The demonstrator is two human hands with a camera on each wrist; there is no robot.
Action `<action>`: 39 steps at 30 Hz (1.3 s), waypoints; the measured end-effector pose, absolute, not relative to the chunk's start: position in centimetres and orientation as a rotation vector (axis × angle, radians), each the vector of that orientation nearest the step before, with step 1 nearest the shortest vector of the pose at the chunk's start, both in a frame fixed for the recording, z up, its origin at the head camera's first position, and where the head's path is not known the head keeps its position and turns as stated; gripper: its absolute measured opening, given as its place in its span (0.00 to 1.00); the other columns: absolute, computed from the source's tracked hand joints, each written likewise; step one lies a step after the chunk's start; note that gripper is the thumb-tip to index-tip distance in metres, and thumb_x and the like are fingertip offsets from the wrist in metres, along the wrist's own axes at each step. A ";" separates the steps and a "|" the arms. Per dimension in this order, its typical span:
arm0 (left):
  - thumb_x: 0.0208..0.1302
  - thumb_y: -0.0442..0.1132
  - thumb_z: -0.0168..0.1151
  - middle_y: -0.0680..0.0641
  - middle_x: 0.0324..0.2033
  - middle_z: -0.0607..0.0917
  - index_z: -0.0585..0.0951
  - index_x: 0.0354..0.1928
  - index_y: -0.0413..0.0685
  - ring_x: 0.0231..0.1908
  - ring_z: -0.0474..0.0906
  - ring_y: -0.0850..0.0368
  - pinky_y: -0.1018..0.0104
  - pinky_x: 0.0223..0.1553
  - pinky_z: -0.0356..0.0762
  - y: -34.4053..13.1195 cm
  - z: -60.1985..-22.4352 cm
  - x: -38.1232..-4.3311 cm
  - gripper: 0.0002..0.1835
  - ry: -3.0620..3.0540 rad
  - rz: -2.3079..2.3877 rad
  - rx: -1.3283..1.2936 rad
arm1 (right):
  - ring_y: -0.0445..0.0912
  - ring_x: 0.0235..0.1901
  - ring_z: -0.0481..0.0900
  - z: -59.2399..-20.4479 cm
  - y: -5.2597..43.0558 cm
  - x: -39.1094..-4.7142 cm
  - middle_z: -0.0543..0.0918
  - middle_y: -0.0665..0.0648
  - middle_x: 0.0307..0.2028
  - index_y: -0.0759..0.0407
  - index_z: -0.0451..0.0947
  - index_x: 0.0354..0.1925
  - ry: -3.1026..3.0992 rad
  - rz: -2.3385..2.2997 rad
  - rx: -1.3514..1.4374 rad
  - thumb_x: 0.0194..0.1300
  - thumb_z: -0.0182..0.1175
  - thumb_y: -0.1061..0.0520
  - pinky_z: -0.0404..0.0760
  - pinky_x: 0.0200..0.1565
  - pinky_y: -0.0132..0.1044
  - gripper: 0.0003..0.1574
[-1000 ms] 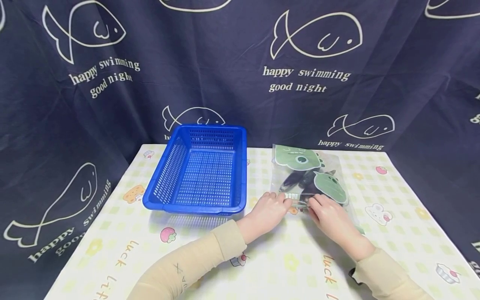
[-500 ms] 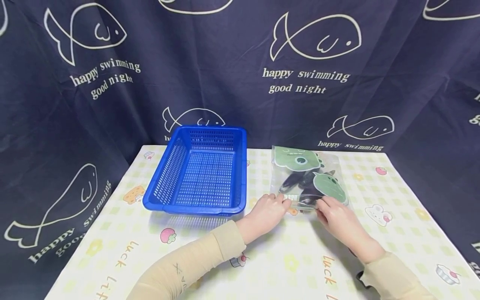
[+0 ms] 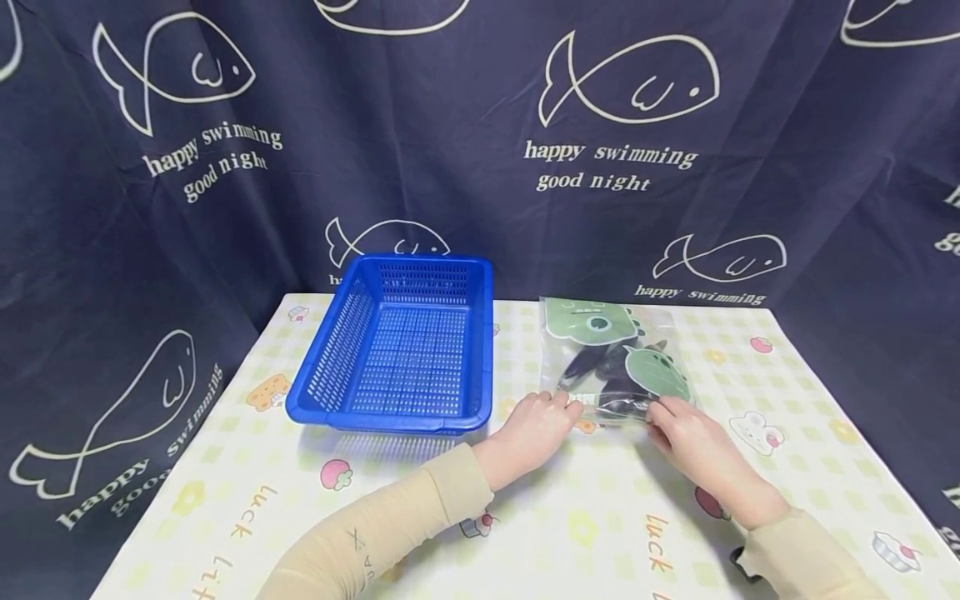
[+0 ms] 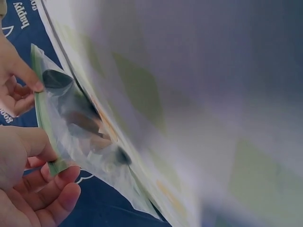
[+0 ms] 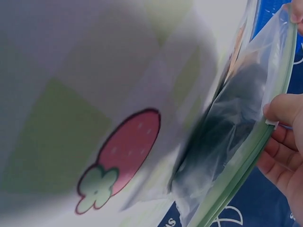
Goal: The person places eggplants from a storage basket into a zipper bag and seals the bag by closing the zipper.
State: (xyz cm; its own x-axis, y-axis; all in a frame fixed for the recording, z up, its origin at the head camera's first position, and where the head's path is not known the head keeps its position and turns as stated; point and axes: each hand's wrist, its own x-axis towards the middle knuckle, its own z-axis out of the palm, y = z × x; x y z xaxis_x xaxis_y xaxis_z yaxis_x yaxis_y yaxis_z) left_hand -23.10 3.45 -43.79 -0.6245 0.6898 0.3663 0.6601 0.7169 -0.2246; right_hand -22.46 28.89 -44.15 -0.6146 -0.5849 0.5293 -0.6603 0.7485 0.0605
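Observation:
A clear slider zip bag with green cartoon prints lies on the table, its green zip strip facing the person. Inside show several dark, glossy, elongated things, partly hidden by the prints. My left hand pinches the left end of the strip between thumb and fingers, and in the left wrist view the green corner pokes out of its grip. Farther right along the strip, my right hand pinches the small white slider, thumb on one side and curled fingers on the other.
A blue perforated plastic basket stands left of the bag, with nothing in it. The table has a pale checked cloth with cartoon prints. Behind hangs a dark blue curtain with white fish drawings.
My right hand has moved to the right along the bag's near edge, away from the left hand. The left hand keeps its hold at the left corner, and the basket stays put.

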 end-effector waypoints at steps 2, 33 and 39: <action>0.58 0.35 0.59 0.53 0.31 0.80 0.79 0.40 0.52 0.23 0.73 0.62 0.72 0.22 0.70 3.4 -43.9 -23.1 0.08 -2.500 0.081 -1.040 | 0.46 0.26 0.70 -44.3 29.2 -22.5 0.70 0.51 0.25 0.57 0.69 0.25 -2.418 0.184 0.947 0.42 0.66 0.66 0.75 0.29 0.43 0.14; 0.59 0.34 0.58 0.53 0.29 0.80 0.80 0.38 0.51 0.23 0.74 0.61 0.71 0.22 0.72 3.9 -44.2 -23.0 0.07 -2.516 0.039 -1.042 | 0.42 0.24 0.67 -44.4 33.2 -22.7 0.68 0.47 0.23 0.53 0.67 0.22 -2.446 0.154 0.963 0.36 0.66 0.67 0.71 0.23 0.38 0.18; 0.60 0.34 0.57 0.53 0.30 0.80 0.80 0.39 0.51 0.24 0.74 0.61 0.71 0.22 0.72 3.9 -44.3 -23.2 0.07 -2.537 0.040 -1.042 | 0.41 0.24 0.65 -44.5 34.3 -22.8 0.68 0.46 0.23 0.53 0.66 0.22 -2.472 0.153 0.943 0.34 0.69 0.67 0.71 0.24 0.39 0.21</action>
State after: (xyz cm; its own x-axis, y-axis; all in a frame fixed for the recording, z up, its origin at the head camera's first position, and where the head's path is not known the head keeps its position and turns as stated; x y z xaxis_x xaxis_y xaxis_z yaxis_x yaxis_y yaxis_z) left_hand -23.15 3.86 -44.29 -0.6441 0.6808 0.3487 0.6695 0.7223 -0.1736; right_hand -22.82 34.30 -44.47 -0.6435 -0.5972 0.4787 -0.6516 0.7556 0.0667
